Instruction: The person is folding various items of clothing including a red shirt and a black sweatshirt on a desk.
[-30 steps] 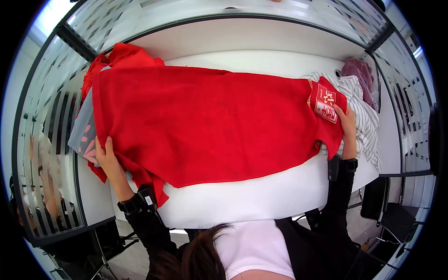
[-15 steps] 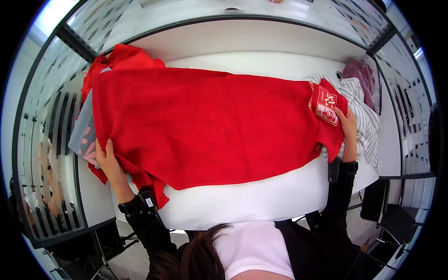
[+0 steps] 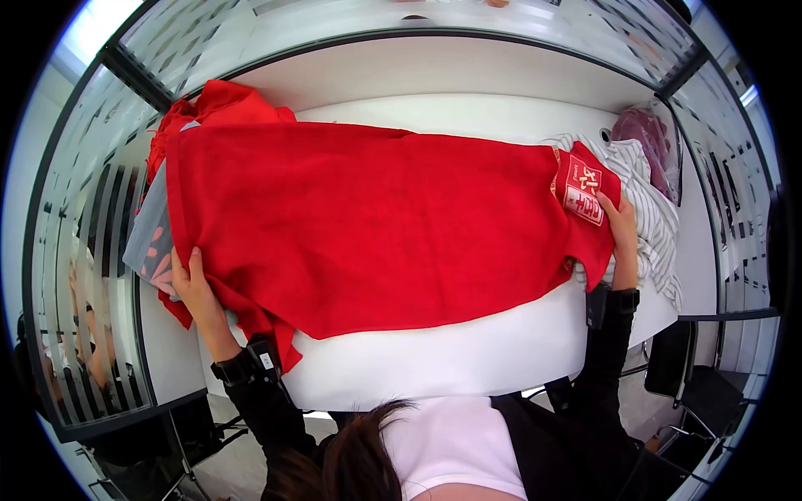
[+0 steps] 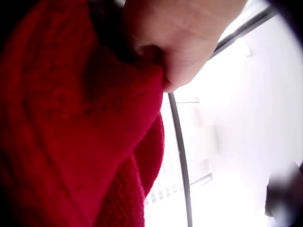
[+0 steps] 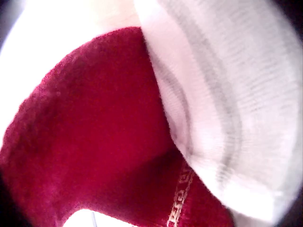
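A large red towel (image 3: 384,234) stretches sideways between both hands in the head view, over the white table. My left hand (image 3: 196,288) grips its left edge, thumb on top and the other fingers mostly hidden. In the left wrist view the towel (image 4: 71,127) hangs in thick, fuzzy folds below the hand (image 4: 184,38). At the other end, my right hand (image 3: 620,224) holds the corner beside a white-lettered patch (image 3: 584,190). The right wrist view shows the towel's red cloth (image 5: 104,118) and its patterned gold band (image 5: 182,194), partly covered by striped cloth (image 5: 213,104).
Under the left end lie a grey cloth with pink shapes (image 3: 150,250) and a bunched red cloth (image 3: 238,102). White striped fabric (image 3: 660,225) is heaped at the right. Behind it sits a mauve bundle (image 3: 643,138). Low partitions (image 3: 468,63) enclose the white table (image 3: 434,367).
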### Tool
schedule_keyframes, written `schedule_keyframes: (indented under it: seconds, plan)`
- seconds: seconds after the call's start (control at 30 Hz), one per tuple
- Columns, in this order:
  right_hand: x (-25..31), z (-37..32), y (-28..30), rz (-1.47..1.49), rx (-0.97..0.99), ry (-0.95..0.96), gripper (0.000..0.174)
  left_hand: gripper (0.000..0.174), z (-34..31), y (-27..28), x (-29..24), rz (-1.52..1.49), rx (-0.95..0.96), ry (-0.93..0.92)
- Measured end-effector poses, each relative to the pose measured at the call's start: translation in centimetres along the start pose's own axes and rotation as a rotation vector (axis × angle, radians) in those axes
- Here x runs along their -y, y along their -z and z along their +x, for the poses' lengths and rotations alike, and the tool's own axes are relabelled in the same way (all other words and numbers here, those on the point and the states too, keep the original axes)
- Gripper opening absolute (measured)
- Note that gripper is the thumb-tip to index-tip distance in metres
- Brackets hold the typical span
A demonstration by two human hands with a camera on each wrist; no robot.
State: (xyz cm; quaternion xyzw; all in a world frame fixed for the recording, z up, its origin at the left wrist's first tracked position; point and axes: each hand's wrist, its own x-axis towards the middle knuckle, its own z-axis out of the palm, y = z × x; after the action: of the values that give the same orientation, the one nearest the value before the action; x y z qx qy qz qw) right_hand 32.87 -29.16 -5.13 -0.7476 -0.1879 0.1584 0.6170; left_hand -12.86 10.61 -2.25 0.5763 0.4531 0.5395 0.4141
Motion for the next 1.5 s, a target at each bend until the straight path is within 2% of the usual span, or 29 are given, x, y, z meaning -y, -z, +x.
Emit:
schedule_keyframes:
  seconds: [0.1, 0.4, 0.53, 0.7, 0.77, 0.8, 0.83, 0.9, 0.93, 0.97, 1.0, 1.03, 1.1, 1.17, 1.2, 1.23, 1.3, 1.33, 1.37, 1.43, 1.47, 1.5]
  plan:
    - [0.2, -0.1, -0.2, -0.005, -0.01, 0.017, 0.029, 0.039, 0.1, 0.2, -0.2, 0.01, 0.06, -0.006]
    - [0.5, 0.0, -0.5, -0.058, -0.036, 0.027, 0.028, 0.036, 0.3, -0.1, 0.3, 0.05, 0.019, -0.078]
    - [0.1, 0.4, -0.5, -0.039, -0.029, 0.067, 0.029, 0.034, 0.2, -0.1, -0.2, 0.027, 0.077, -0.08]
    - [0.3, 0.7, 0.4, -0.083, -0.002, 0.142, 0.03, 0.035, 0.3, 1.0, -2.8, -0.012, 0.274, -0.038]
    - [0.9, 2.0, 2.2, -0.225, 0.088, 0.264, 0.028, 0.036, 1.9, 2.8, -4.5, 0.051, 0.404, -0.054]
    - [2.0, 2.6, 3.3, -0.33, 0.131, 0.25, 0.027, 0.036, 2.6, 3.7, -5.7, 0.13, 0.441, -0.077]
    - [3.6, 3.3, 4.6, -0.44, 0.174, 0.232, 0.026, 0.03, 3.8, 4.5, -6.3, 0.096, 0.569, -0.063]
    - [6.0, 5.3, 6.7, -0.63, 0.35, 0.28, 0.024, 0.024, 6.4, 5.8, -6.2, 0.18, 0.677, -0.058]
    - [8.3, 4.8, 6.2, -0.637, 0.401, 0.3, 0.024, 0.023, 7.4, 6.0, -6.2, 0.242, 0.654, -0.081]
    - [9.9, 5.7, 7.1, -0.885, 0.43, 0.287, 0.025, 0.022, 8.4, 6.3, -6.4, 0.305, 0.63, -0.106]
    - [11.6, 5.2, 6.8, -0.794, 0.419, 0.359, 0.025, 0.022, 9.3, 6.8, -6.9, 0.323, 0.58, -0.192]
    - [13.0, 5.2, 7.2, -0.827, 0.318, 0.519, 0.024, 0.02, 10.3, 7.7, -7.5, 0.308, 0.463, -0.265]
    - [15.4, 3.1, 8.3, -0.401, 0.206, 0.553, 0.023, 0.019, 11.2, 10.0, -8.0, -0.185, 0.361, -0.493]
    - [13.7, 2.6, 9.7, 0.035, 0.163, 0.598, 0.02, 0.021, 11.7, 12.4, -7.1, -0.287, 0.252, -0.387]
    - [11.5, 3.9, 11.5, 0.087, 0.18, 0.568, 0.02, 0.023, 11.9, 13.6, -6.4, -0.335, 0.198, -0.331]
    - [9.6, 4.4, 11.8, 0.058, 0.118, 0.512, 0.019, 0.023, 12.0, 14.7, -5.0, -0.294, 0.207, -0.301]
    - [9.4, 3.0, 9.4, 0.022, 0.09, 0.518, 0.018, 0.024, 12.8, 15.9, -1.9, -0.218, 0.23, -0.254]
    - [10.2, 2.6, 8.2, -0.042, 0.069, 0.467, 0.018, 0.021, 12.8, 15.8, -1.5, -0.181, 0.358, -0.304]
    - [11.1, 1.4, 7.8, -0.308, 0.223, 0.471, 0.019, 0.019, 12.7, 15.9, -1.3, -0.161, 0.402, -0.273]
    - [10.8, 2.0, 7.5, -0.299, 0.257, 0.543, 0.021, 0.016, 10.3, 14.1, -2.8, -0.13, 0.482, -0.214]
    - [10.8, 2.1, 7.2, -0.289, 0.295, 0.517, 0.021, 0.013, 8.2, 12.2, -5.1, 0.03, 0.523, -0.279]
    - [11.2, 1.7, 6.8, -0.374, 0.33, 0.476, 0.023, 0.013, 7.7, 11.6, -5.2, 0.114, 0.571, -0.318]
